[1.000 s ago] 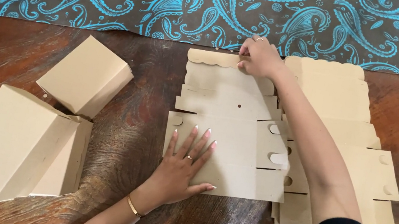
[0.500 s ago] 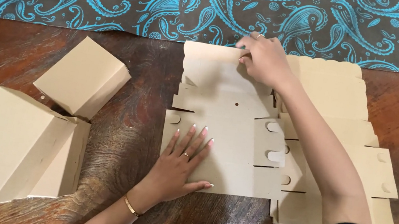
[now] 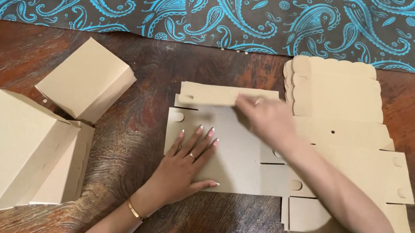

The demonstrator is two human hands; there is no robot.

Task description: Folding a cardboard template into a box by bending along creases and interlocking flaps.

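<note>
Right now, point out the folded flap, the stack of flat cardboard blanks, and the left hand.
folded flap (image 3: 222, 95), head view, middle of the flap's face.
stack of flat cardboard blanks (image 3: 342, 95), head view, top sheet's scalloped panel.
left hand (image 3: 184, 166), head view, back of hand.

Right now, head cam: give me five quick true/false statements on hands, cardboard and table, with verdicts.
1. The left hand lies flat, fingers spread, on the flat cardboard blank. True.
2. The right hand is lifting one of the assembled boxes. False: it is at the folded top flap of the blank, blurred with motion.
3. Three assembled boxes sit on the table's left side. True.
4. The stack of unfolded blanks lies left of the hands. False: it lies to the right, under the right forearm.
5. The wooden table is wholly covered by the paisley cloth. False: the cloth covers only the far edge.
</note>
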